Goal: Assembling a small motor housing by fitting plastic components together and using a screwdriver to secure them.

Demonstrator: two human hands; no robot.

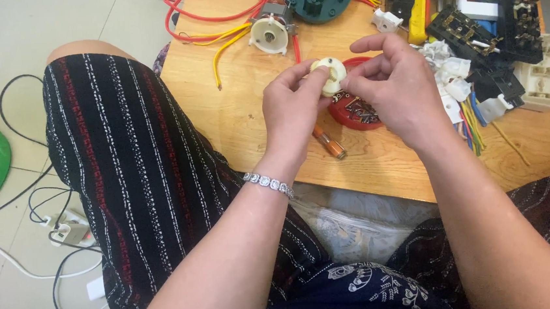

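You sit at one wooden counter [252, 110]. Your left hand [292, 107] and right hand [395, 79] meet above it, fingers [311, 79] of both pinched narrowly around one small cream round plastic part [332, 75]. Just beneath it sits one red dish [357, 112] of screws, and one orange-handled screwdriver [329, 142] lies near your left wrist.

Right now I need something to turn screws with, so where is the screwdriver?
In the head view, the screwdriver lies on the wooden table, just below the left hand and left of the red dish.
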